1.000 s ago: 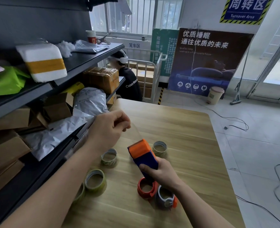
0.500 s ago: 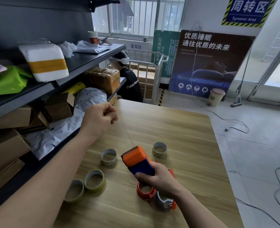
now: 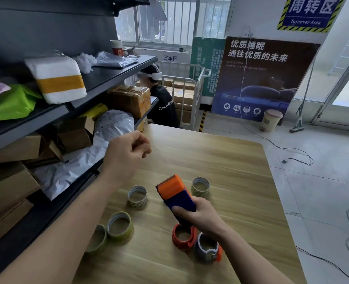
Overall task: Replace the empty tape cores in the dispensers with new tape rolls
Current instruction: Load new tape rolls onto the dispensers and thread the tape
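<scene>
My right hand [image 3: 199, 217] grips a blue tape dispenser [image 3: 178, 196] with an orange toothed head, tilted up over the wooden table [image 3: 231, 173]. My left hand [image 3: 128, 153] hovers above the table's left edge, up and left of the dispenser. Its fingers are curled with the thumb against them, and no tape strip shows plainly. Several tape rolls stand on the table: one [image 3: 137, 195] left of the dispenser, one [image 3: 200, 186] to its right, two [image 3: 119, 225] [image 3: 97, 238] by my left forearm. An orange dispenser [image 3: 183, 236] and a grey one [image 3: 207, 251] sit under my right wrist.
A dark shelf rack [image 3: 112, 78] packed with parcels, boxes and plastic bags runs along the table's left side. Another person [image 3: 161, 105] sits beyond the table's far end beside a metal cage cart [image 3: 198, 87]. Cables [image 3: 292, 152] lie on the tiled floor to the right.
My left hand rose from just above the dispenser's head up and left, then held there. A clear tape strip showed between hand and dispenser one second ago. My right hand kept its grip.
</scene>
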Demonstrator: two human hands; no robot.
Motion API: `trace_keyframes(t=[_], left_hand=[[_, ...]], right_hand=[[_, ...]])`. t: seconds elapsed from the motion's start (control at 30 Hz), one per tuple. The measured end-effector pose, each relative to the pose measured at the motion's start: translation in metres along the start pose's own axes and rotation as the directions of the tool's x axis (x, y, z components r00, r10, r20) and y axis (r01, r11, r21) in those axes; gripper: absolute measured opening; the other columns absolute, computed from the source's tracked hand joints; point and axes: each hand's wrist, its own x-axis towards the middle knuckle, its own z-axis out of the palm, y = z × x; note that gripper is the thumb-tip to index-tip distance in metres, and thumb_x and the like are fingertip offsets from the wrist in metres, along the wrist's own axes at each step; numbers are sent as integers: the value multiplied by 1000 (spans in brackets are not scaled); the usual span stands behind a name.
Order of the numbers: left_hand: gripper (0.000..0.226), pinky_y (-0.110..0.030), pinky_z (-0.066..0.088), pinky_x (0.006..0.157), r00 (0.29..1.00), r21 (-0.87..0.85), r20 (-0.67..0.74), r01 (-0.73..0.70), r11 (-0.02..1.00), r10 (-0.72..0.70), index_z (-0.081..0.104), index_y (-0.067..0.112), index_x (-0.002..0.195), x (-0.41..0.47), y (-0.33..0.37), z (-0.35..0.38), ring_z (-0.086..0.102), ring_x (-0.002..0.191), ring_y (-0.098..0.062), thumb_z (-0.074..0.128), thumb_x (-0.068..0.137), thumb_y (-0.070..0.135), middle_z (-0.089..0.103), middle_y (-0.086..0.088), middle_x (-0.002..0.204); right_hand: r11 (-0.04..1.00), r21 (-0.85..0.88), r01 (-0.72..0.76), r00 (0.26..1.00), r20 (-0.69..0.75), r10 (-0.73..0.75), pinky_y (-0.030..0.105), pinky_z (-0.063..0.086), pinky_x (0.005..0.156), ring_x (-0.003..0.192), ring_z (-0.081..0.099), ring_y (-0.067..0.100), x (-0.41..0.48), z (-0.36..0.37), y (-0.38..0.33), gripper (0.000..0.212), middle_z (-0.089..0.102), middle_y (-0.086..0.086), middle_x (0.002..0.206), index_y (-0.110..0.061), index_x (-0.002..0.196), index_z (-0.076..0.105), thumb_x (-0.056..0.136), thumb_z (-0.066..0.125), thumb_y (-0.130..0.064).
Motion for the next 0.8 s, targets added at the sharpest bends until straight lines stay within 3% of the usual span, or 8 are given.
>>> trace_keyframes(t=[0.17, 0.3, 0.4, 0.47, 0.7, 0.8], left_hand=[[10, -8, 48, 63, 991, 10, 14, -132, 991, 132, 68, 13, 82, -24, 5, 2, 63, 70, 0, 66, 85, 4, 66, 13, 71], [6, -30, 52, 64, 939, 121, 50, -344, 931, 340, 68, 13, 84, -49, 3, 13, 62, 70, -10, 62, 86, 10, 66, 5, 74], [13, -31, 49, 67, 878, 166, 114, -477, 863, 464, 68, 10, 87, -64, 2, 22, 63, 71, -18, 56, 85, 14, 68, -1, 78], [9, -31, 48, 67, 844, 210, 143, -536, 818, 516, 69, 10, 88, -69, -1, 29, 63, 72, -21, 62, 81, 10, 69, -2, 79], [15, -31, 49, 66, 762, 293, 280, -647, 704, 584, 68, 14, 84, -78, -13, 56, 61, 70, -22, 70, 75, 3, 68, -1, 77], [11, -31, 51, 66, 756, 305, 292, -654, 692, 586, 68, 13, 87, -79, -16, 63, 63, 71, -21, 58, 82, 11, 70, -1, 79]], right_hand=[[998, 56, -41, 999, -6, 41, 33, 48, 61, 60, 61, 13, 0, 4, 0, 36, 63, -4, 62, -23, 71, 63, 71, 75, -56], [997, 46, -66, 997, -43, 68, 35, 48, 64, 62, 60, 15, 0, 5, -2, 51, 63, -4, 63, -18, 73, 64, 65, 72, -68], [994, 68, -90, 992, -82, 96, 38, 52, 65, 64, 64, 19, -2, 5, -6, 59, 67, 0, 67, -13, 81, 67, 62, 73, -68], [993, 67, -100, 987, -121, 108, 41, 56, 70, 72, 68, 27, -2, 5, -11, 59, 72, 7, 75, -12, 85, 68, 62, 73, -66], [985, 135, -105, 983, -137, 124, 46, 55, 83, 87, 69, 33, -1, 5, -30, 40, 72, 18, 88, -5, 89, 67, 76, 75, -41], [974, 178, -141, 987, -50, 152, 34, 56, 78, 84, 69, 23, -1, -2, -34, 21, 71, 9, 85, -10, 92, 65, 79, 76, -23]])
